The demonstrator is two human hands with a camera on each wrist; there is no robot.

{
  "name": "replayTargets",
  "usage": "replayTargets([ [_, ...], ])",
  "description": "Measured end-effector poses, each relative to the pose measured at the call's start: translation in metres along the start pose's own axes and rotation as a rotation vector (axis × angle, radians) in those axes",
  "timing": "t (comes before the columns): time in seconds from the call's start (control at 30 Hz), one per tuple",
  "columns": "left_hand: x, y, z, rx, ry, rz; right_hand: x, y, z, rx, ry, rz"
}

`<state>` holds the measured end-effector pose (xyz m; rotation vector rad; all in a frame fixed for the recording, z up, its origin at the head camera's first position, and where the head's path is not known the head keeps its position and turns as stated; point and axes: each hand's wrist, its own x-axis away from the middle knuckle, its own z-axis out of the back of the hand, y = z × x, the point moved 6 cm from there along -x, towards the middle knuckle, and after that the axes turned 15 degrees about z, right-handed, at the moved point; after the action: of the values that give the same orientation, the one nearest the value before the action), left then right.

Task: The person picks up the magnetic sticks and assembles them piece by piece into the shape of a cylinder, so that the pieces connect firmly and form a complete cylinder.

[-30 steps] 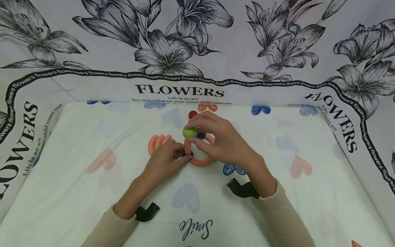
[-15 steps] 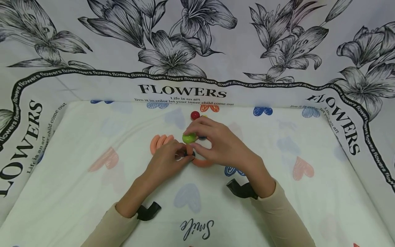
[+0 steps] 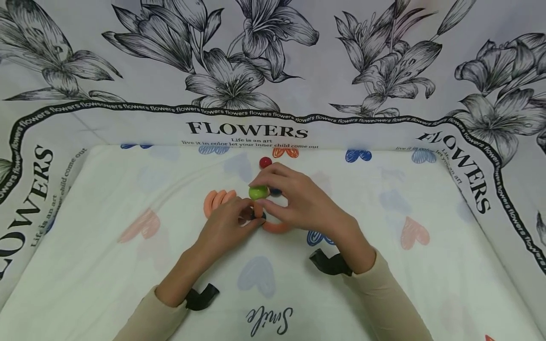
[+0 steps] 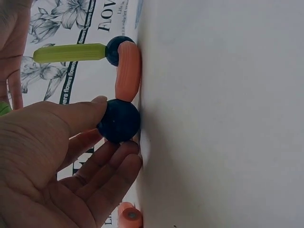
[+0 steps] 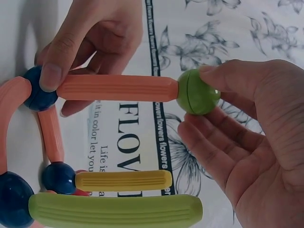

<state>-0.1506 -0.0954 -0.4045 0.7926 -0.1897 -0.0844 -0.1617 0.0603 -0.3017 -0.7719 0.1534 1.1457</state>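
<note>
My left hand (image 3: 228, 220) pinches a dark blue ball (image 4: 119, 121) between thumb and fingers, low against the cloth. From that ball rises a straight orange rod (image 5: 118, 88), and its upper end meets a green ball (image 5: 198, 91). Thumb and fingertips of my right hand (image 3: 300, 196) hold the green ball. A curved orange rod (image 4: 128, 71) links the pinched ball to another blue ball (image 4: 114, 50), which bears a light green rod (image 5: 114, 209). A second straight orange rod (image 5: 51, 135) leads to a blue ball (image 5: 59, 178) with a yellow rod (image 5: 123, 180).
Several curved orange rods (image 3: 219, 199) lie together just beyond my left hand. A red ball (image 3: 265, 162) sits past my right hand, towards the far edge. The surface is a white cloth (image 3: 192, 166) printed with hearts, with a flowered cloth (image 3: 320, 71) behind.
My right hand has brought the green ball slightly lower and nearer, and less of the upright orange rod shows under it. My left hand stays on the blue ball.
</note>
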Motion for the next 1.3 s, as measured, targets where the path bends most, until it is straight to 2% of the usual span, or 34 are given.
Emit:
replayTargets([
  [0.13, 0.005, 0.001, 0.001, -0.034, 0.016, 0.024, 0.001, -0.002, -0.003, -0.009, 0.002, 0.003],
  [0.3, 0.012, 0.004, 0.004, -0.074, 0.08, 0.051, -0.001, -0.004, -0.005, -0.013, 0.002, 0.012],
  [0.43, 0.013, 0.006, 0.005, -0.113, 0.143, 0.03, -0.002, -0.004, -0.006, 0.004, -0.01, 0.006],
  [0.53, 0.013, 0.006, 0.004, -0.126, 0.165, 0.019, -0.002, -0.003, -0.005, 0.018, -0.012, 0.006],
  [1.1, 0.007, 0.005, -0.001, -0.12, 0.136, 0.016, -0.001, 0.001, -0.001, 0.036, 0.015, -0.026],
  [1.3, 0.007, 0.006, -0.002, -0.103, 0.142, -0.017, 0.003, 0.002, 0.01, 0.043, 0.086, -0.048],
])
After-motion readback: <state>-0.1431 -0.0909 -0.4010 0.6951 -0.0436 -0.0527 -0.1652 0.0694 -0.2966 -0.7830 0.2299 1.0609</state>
